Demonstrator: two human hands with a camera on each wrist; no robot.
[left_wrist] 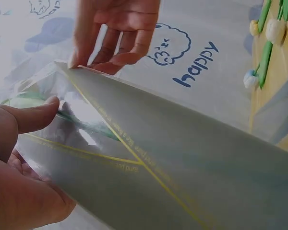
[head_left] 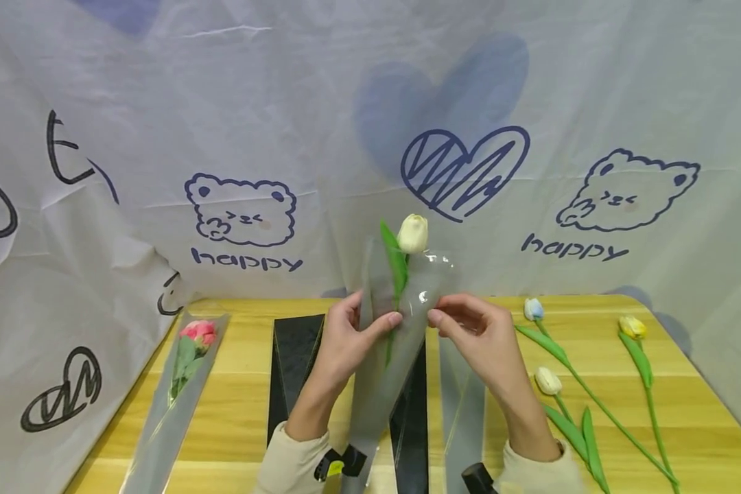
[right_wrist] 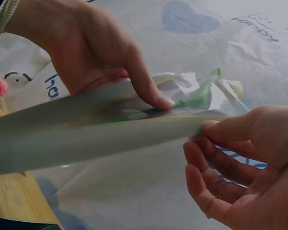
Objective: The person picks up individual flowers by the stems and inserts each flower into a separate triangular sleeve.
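Observation:
A white tulip (head_left: 413,234) with a green leaf stands inside a translucent grey flower sleeve (head_left: 370,405), its bloom poking out above the rim. My left hand (head_left: 352,336) grips the sleeve from the left, thumb across its front. On the other side my right hand (head_left: 481,333) pinches the sleeve's right edge between thumb and forefinger; in the right wrist view its other fingers curl loosely. Gold lines and small print run down the sleeve (left_wrist: 192,143) in the left wrist view. The stem's lower part shows only faintly through the film.
A wrapped pink flower (head_left: 199,334) lies at the left. Black sleeves (head_left: 293,357) and another grey sleeve (head_left: 463,398) lie flat beneath my hands. To the right lie a blue tulip (head_left: 534,309), a white tulip (head_left: 548,381) and a yellow tulip (head_left: 632,327). A printed cloth (head_left: 346,137) hangs behind the table.

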